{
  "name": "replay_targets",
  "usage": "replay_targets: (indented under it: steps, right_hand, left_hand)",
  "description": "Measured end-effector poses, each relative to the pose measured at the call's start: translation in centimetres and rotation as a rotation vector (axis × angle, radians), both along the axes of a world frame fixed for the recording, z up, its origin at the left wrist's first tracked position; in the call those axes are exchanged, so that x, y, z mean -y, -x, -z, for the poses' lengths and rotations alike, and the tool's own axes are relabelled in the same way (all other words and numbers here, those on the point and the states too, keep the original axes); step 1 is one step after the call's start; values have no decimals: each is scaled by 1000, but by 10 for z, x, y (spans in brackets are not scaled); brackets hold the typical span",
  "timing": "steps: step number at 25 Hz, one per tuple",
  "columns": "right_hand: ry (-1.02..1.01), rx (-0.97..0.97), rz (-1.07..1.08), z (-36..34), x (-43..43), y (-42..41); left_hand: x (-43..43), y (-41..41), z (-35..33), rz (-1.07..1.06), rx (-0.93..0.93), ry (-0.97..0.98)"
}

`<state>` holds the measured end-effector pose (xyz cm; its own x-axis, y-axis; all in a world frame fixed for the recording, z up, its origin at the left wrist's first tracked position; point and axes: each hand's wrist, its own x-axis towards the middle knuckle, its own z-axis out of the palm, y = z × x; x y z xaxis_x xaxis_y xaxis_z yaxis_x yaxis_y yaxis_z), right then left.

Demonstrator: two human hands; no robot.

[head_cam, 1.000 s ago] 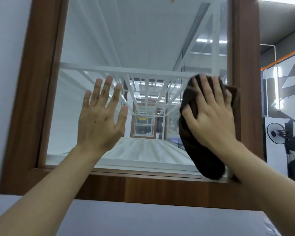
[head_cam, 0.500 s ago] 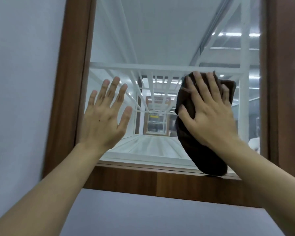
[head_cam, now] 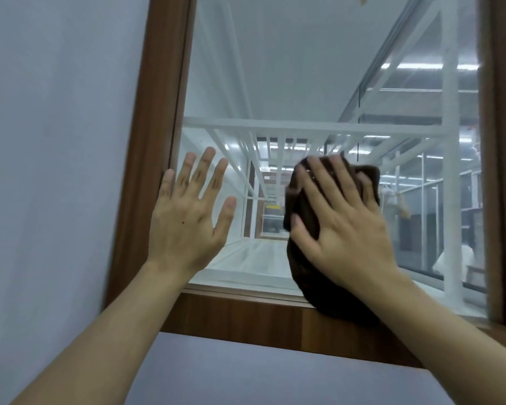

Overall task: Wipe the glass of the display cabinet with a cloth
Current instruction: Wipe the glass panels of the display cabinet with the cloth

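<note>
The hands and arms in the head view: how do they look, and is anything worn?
Nothing is worn. The left hand and the right hand have no gloves, rings or watch, and no sleeve shows on either forearm. The left hand has a small mole on its back.

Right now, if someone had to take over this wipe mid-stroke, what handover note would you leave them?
Left hand: open, fingers spread, held flat at the glass beside the left side of the wooden frame.
Right hand: straight fingers press the brown cloth on the lower middle of the pane; the cloth's tail overlaps the bottom rail.
Done: cannot tell which areas are wiped.
Left: probably the upper pane, where a small speck shows.
</note>
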<state>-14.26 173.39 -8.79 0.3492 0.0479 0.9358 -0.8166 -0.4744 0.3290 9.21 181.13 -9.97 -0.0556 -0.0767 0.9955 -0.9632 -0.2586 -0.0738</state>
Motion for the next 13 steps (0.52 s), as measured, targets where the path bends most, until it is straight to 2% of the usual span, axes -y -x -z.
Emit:
replay_targets:
  steps: [2, 5, 9, 11, 13]
  right_hand:
    - [-46, 115, -32, -30, -9, -27]
    - [-38, 79, -82, -28, -21, -71]
    - [23, -125, -65, 26, -13, -43]
    - [41, -112, -40, 19, -7, -27]
    - [-6, -4, -33, -8, -11, -35]
  left_hand:
    - [-3, -3, 2, -7, 29, -13]
    - [-9, -15, 7, -94, 61, 4]
    - [-14, -26, 12, -132, 51, 23]
    - [-15, -27, 12, -130, 43, 30]
    - [-16, -30, 13, -126, 21, 38]
